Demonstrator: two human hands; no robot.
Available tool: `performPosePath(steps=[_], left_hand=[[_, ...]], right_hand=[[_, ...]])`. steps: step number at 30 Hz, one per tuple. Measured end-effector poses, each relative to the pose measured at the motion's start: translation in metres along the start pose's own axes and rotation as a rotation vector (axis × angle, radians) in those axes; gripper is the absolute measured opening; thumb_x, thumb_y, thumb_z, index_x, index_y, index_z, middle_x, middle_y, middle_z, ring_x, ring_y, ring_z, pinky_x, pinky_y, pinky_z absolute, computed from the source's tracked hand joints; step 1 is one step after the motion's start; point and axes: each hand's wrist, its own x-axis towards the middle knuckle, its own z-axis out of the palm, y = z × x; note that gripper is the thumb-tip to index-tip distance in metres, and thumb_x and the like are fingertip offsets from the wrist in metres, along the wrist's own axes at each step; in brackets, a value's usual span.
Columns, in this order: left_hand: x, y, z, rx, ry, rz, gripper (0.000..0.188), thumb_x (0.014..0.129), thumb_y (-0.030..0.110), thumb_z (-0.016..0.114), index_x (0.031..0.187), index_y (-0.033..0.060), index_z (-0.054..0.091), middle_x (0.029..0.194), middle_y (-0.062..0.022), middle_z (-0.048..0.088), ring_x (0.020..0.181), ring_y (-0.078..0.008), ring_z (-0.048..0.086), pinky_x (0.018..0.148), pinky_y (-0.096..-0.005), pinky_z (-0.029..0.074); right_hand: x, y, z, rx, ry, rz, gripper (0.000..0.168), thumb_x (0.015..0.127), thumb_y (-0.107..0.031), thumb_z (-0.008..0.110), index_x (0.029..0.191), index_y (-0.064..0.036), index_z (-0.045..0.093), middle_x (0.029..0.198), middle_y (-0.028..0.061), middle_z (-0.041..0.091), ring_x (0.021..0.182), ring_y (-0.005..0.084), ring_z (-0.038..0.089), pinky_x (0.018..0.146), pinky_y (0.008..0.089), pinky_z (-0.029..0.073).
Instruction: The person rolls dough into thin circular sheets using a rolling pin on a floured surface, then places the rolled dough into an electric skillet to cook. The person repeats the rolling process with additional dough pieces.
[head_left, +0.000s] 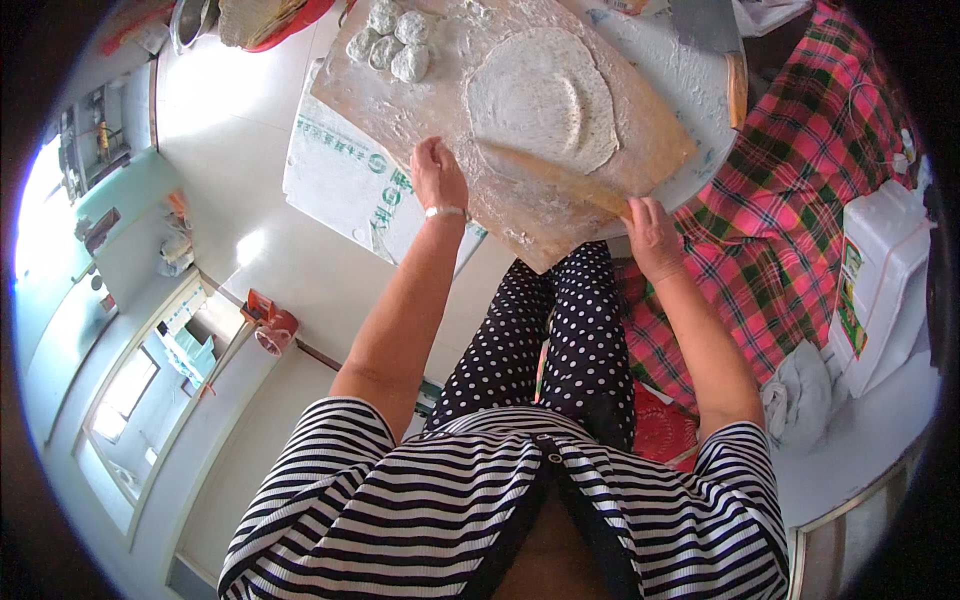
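Note:
My right hand (654, 236) grips the near right end of a wooden rolling pin (562, 177). The pin slants across a floured wooden board (660, 135), along the near edge of a large, thin round sheet of dough (540, 90). A curved ridge shows in the sheet's right half. At the board's left edge is my left hand (440, 176), with a bracelet at its wrist, apart from the pin's far end. Its fingers are bent, and whether anything is between them cannot be seen. Several floured dough balls (386, 41) are grouped on the board's far left.
The board lies on a round table (694, 90) with a cleaver (737, 90) at its right. A white box with green writing (337, 157) stands below left. Plaid cloth (795, 195), a white plastic container (881, 285) and a grey towel (799, 397) are at right; a red basin (300, 26) is far left.

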Motion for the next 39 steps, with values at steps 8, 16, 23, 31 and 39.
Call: performPosePath(steps=[8, 16, 23, 31, 39], left_hand=[[0.033, 0.044, 0.046, 0.216, -0.181, -0.144, 0.031, 0.082, 0.023, 0.070, 0.108, 0.0061, 0.068, 0.102, -0.0193, 0.071, 0.097, -0.0373, 0.069, 0.087, -0.0427, 0.053], [0.046, 0.027, 0.041, 0.208, -0.288, 0.046, 0.025, 0.084, 0.021, 0.070, 0.101, 0.0027, 0.064, 0.089, -0.0177, 0.072, 0.087, -0.0335, 0.071, 0.080, -0.0422, 0.055], [-0.014, 0.113, 0.023, -0.542, -0.642, -0.004, 0.017, 0.097, 0.011, 0.060, 0.110, -0.0003, 0.058, 0.091, -0.0143, 0.071, 0.086, -0.0189, 0.071, 0.074, -0.0323, 0.056], [0.029, 0.040, 0.017, 0.649, -0.604, 1.352, 0.055, 0.092, 0.035, 0.066, 0.141, 0.0153, 0.051, 0.150, -0.0043, 0.048, 0.144, -0.0240, 0.038, 0.120, -0.0551, 0.023], [0.013, -0.005, -0.009, 0.607, -0.676, 1.295, 0.056, 0.083, 0.030, 0.076, 0.131, 0.0115, 0.052, 0.146, -0.0054, 0.050, 0.142, -0.0260, 0.040, 0.120, -0.0553, 0.025]], right_hand=[[0.018, -0.076, 0.053, 0.183, 0.187, 0.363, 0.029, 0.095, -0.018, 0.062, 0.116, -0.001, 0.049, 0.105, 0.0227, 0.057, 0.097, 0.0433, 0.060, 0.081, 0.0505, 0.051], [0.054, -0.112, 0.060, 0.188, 0.172, 0.363, 0.030, 0.095, -0.026, 0.064, 0.110, -0.003, 0.051, 0.097, 0.0176, 0.061, 0.093, 0.0377, 0.063, 0.077, 0.0472, 0.054], [0.049, -0.096, 0.069, 0.130, 0.150, 0.304, 0.031, 0.093, -0.031, 0.067, 0.102, -0.007, 0.050, 0.090, 0.0140, 0.062, 0.082, 0.0342, 0.065, 0.067, 0.0439, 0.055], [0.034, -0.097, 0.075, 0.042, 0.263, 0.132, 0.033, 0.083, -0.023, 0.075, 0.099, -0.009, 0.050, 0.086, 0.0108, 0.060, 0.076, 0.0318, 0.064, 0.063, 0.0430, 0.054], [0.019, -0.103, 0.079, -0.004, 0.303, 0.020, 0.031, 0.077, -0.024, 0.075, 0.099, -0.011, 0.056, 0.089, 0.0042, 0.058, 0.087, 0.0247, 0.060, 0.075, 0.0417, 0.047]])
